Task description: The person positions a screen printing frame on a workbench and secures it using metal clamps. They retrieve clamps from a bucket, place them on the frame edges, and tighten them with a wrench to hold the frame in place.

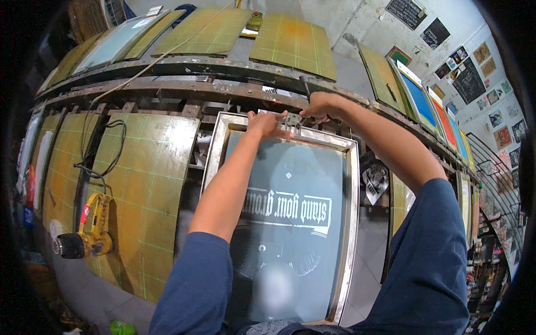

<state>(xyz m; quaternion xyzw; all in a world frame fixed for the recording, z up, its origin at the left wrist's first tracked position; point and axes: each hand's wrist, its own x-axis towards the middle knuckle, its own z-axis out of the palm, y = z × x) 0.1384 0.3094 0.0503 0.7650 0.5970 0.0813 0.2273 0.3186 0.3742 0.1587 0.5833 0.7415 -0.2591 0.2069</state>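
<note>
A silver metal-framed printing screen [350,223] lies in front of me, its grey-blue mesh [304,178] bearing mirrored pale lettering. At the middle of its far edge is a small metal clamp [292,121]. My left hand [267,124] is closed over that far edge, just left of the clamp. My right hand [325,108] is closed beside the clamp, around a dark bar-shaped handle [305,85] that sticks up past the fingers. The handle's lower end is hidden, so its exact kind cannot be told.
Dark metal rails [223,88] run across beyond the screen. On the yellowish board [145,167] at left lies a yellow power drill [92,231] with a black cord [114,151]. More boards [293,44] line the far side; colourful panels [419,97] stand at right.
</note>
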